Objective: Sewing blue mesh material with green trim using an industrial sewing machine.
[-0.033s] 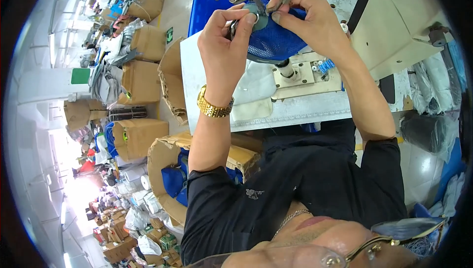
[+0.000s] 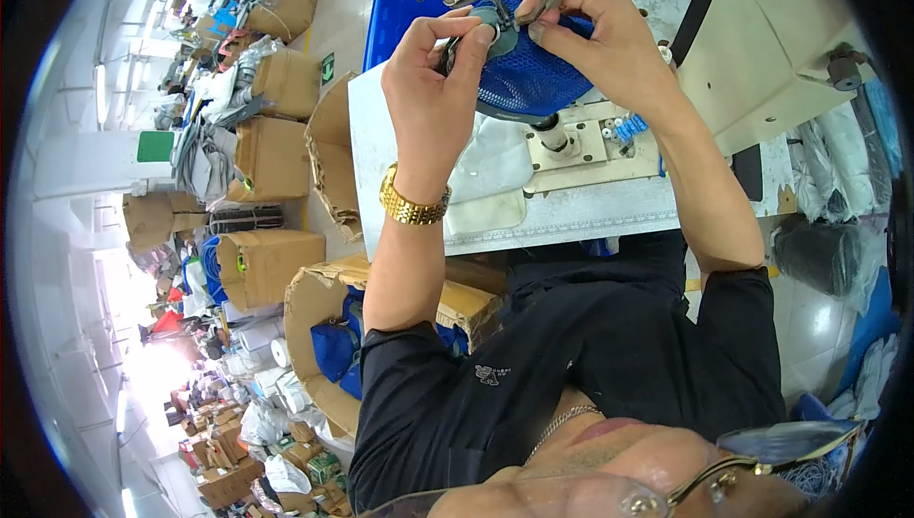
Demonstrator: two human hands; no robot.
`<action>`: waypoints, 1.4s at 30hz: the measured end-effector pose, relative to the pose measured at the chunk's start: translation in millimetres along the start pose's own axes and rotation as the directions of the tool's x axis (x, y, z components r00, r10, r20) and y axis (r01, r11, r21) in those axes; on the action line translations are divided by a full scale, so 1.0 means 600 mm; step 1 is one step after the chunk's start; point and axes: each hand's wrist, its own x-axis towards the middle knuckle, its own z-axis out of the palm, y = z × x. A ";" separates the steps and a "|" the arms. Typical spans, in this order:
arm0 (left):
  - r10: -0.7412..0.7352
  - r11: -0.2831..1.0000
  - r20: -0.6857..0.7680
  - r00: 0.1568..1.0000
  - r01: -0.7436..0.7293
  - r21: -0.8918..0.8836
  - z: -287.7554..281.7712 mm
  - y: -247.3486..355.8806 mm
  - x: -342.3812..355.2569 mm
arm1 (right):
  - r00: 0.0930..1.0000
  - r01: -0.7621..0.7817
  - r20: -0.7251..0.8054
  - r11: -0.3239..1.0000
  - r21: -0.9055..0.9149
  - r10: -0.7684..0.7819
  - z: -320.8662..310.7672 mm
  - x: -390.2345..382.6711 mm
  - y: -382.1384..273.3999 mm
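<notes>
Head view, blue mesh item (image 2: 538,78), long axis crosswise, left hand (image 2: 430,72) and right hand (image 2: 617,49) pinching its edges

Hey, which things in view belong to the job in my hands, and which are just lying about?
In the job:
Blue mesh piece
Left hand and right hand, both pinching at it
Sewing machine, its head above the piece

Apparently just lying about:
Brown cardboard boxes at the left
Dark plastic-wrapped bundle at the right
</notes>
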 end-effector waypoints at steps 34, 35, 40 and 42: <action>0.301 0.826 0.134 0.944 -0.328 0.458 -0.028 0.012 0.002 | 0.981 -0.136 -0.038 0.819 0.557 0.189 0.044 -0.121 0.049; 0.297 0.826 0.135 0.945 -0.325 0.461 -0.027 0.002 0.003 | 0.981 -0.139 -0.036 0.816 0.561 0.192 0.062 -0.136 0.065; 0.518 0.696 0.302 0.800 -0.600 0.395 -0.039 -0.012 -0.017 | 0.900 -0.358 0.400 -0.226 0.906 0.175 0.132 -0.134 0.066; 0.536 0.629 0.351 0.768 -0.641 0.440 -0.037 -0.015 -0.018 | 0.920 -0.285 0.355 -0.334 0.899 0.169 0.149 -0.128 0.071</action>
